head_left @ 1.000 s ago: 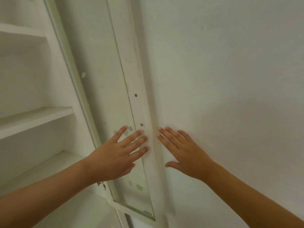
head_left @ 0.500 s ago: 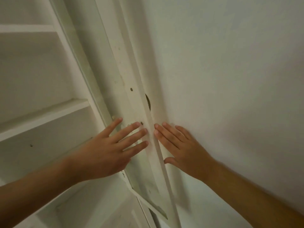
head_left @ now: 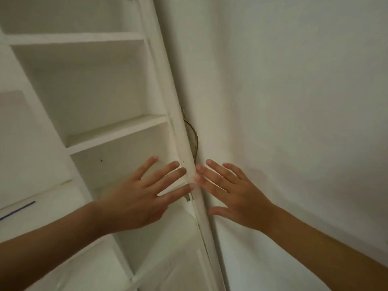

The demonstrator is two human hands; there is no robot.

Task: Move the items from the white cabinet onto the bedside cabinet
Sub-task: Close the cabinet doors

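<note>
White-painted wood all round: white cabinet (head_left: 100,85) filling left of view w/ open shelves (head_left: 117,131), door (head_left: 184,164) swung right back, edge-on, nearly against plain wall (head_left: 294,101). Reaching both hands toward that door edge: left hand (head_left: 142,196) spread flat, fingers straight and apart, tips touching or just short of door's inner face, gripping nothing; right hand (head_left: 235,196) likewise flat and splayed on wall side, fingertips at door edge, holding nothing. Seeing no items on visible shelves — task's things not in view, so either on shelves out of frame or hidden; bedside cabinet not in view either. Spotting thin dark curved wire or hook (head_left: 194,139) between door and wall, above right hand; can't tell what exactly. Also blue line (head_left: 19,210) on lower-left surface, unclear. Judging handling: door probably stiff, light-ish, paint chipped near edge, hinge side possibly loose, so pushing w/ flat palms rather than pulling at thin edge; avoiding fingers in gap btwn door and wall, pinch risk. Judging items: weight, fragility unknown till seen; best taking each w/ both hands from below and side, esp. from higher shelves. Judging progress: early or between trips, nothing being carried, door being settled open first.
</note>
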